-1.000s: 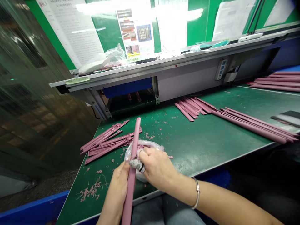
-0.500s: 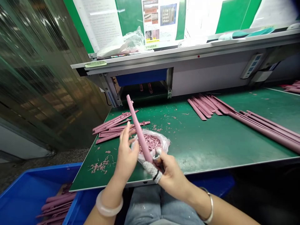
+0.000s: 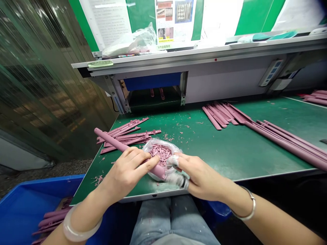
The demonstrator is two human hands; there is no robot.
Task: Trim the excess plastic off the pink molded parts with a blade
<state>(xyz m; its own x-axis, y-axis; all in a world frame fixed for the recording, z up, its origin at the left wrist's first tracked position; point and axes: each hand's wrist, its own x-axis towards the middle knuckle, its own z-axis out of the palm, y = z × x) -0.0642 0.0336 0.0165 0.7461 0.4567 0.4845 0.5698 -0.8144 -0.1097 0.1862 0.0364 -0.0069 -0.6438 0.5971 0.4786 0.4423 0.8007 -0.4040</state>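
Observation:
My left hand is closed around a long pink plastic rod, which lies almost level and points to the far left. My right hand sits at the rod's near end, with a grey wrapped pad on its fingers. That pad is touching or very close to the rod; I cannot tell which. Just behind both hands is a bowl lined with clear plastic, filled with small pink pieces. The bowl's near side is partly hidden by my hands.
Pink moulded strips lie on the green bench mat to the left, with pink shavings scattered about. Rows of pink rods lie to the right. A blue crate holding pink rods stands at lower left, below the bench edge.
The rod has swung from pointing up and away to lying nearly level toward the left. My left hand has closed around it, and the grey pad has moved up to its near end.

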